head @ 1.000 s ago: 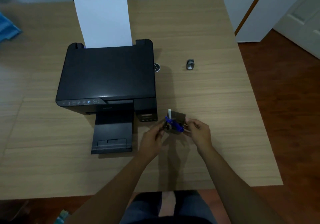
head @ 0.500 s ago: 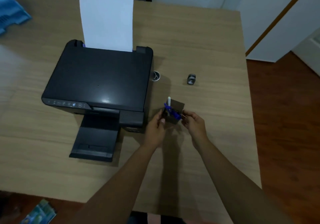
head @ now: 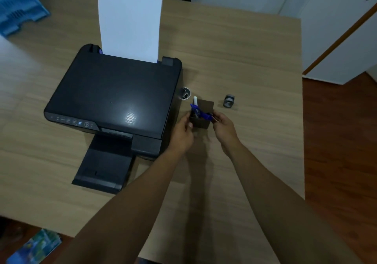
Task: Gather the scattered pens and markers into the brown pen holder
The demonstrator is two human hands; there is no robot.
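Observation:
The brown pen holder [head: 202,122] stands on the wooden table [head: 244,59] just right of the printer. A white pen [head: 195,101] sticks up from its left side and blue pens [head: 199,112] lie across its top. My left hand [head: 181,133] grips the holder's left wall. Against the holder's right edge, my right hand [head: 223,127] pinches the end of a thin pen or stick; what it is I cannot tell.
A black printer [head: 114,98] with a white sheet [head: 129,25] fills the left of the table. A small white cup [head: 185,93] and a grey round object [head: 229,101] sit behind the holder. A blue tray [head: 18,4] lies far left. The table edge and wooden floor are to the right.
The holder and both hands have shifted away from me along the printer's right side, closer to the white cup. The view has tilted and moved.

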